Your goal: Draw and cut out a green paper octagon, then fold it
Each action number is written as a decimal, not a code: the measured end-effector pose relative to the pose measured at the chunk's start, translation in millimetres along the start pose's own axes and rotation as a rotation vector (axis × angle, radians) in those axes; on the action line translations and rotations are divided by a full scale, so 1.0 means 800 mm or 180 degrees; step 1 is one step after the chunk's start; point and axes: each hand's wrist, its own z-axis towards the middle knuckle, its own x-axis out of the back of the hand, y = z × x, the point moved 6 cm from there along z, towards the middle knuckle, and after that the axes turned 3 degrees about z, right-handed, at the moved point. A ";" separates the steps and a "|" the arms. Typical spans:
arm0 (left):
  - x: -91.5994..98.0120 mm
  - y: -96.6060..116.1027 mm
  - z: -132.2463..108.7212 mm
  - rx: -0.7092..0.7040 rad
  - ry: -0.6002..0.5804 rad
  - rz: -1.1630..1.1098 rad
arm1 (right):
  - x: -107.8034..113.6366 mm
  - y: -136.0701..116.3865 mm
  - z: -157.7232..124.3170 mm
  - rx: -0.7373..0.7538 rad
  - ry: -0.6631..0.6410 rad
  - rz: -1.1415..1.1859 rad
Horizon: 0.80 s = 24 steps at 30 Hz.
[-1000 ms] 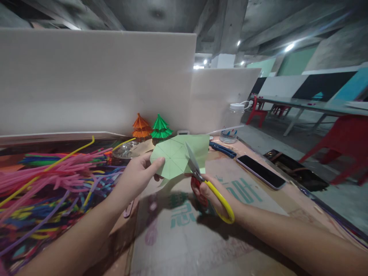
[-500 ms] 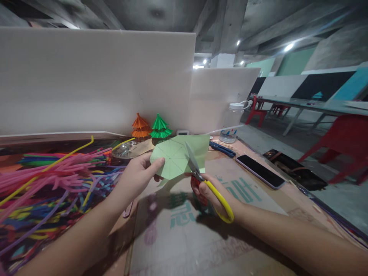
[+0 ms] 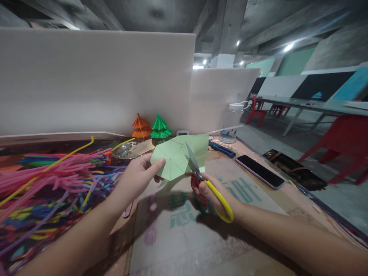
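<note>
A sheet of light green paper (image 3: 173,158) with pencil lines crossing at a centre is raised above the table; its left side is trimmed to angled edges. My left hand (image 3: 145,168) pinches its left edge, thumb on top. Wrapped round the handles of a pair of scissors (image 3: 217,197), one yellow and one red, is my right hand (image 3: 207,191). One blade lies over the paper toward its right part; the other blade is hidden underneath. Behind the paper stand an orange folded-paper tree (image 3: 140,125) and a green folded-paper tree (image 3: 161,127).
Pipe cleaners (image 3: 66,168) in many colours pile up at left, beside a shiny dish (image 3: 125,150). To the right lie a dark blue utility knife (image 3: 222,148) and a phone (image 3: 260,171), with a clear bottle (image 3: 230,122) behind. White panels (image 3: 97,80) rise at the back.
Both hands hold nearly the same place. The paper has shifted very slightly about the scissor blades; nothing was let go.
</note>
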 end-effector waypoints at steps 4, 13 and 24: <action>0.000 0.001 0.000 -0.0005 0.0008 -0.0019 | 0.001 0.001 0.000 -0.0003 0.0001 -0.0003; -0.001 -0.002 0.000 0.0018 -0.0008 -0.0068 | 0.000 0.000 0.000 -0.0062 -0.0017 -0.0018; -0.002 0.001 0.000 0.0041 -0.0061 -0.0044 | 0.001 0.004 0.000 -0.0126 0.0109 0.0049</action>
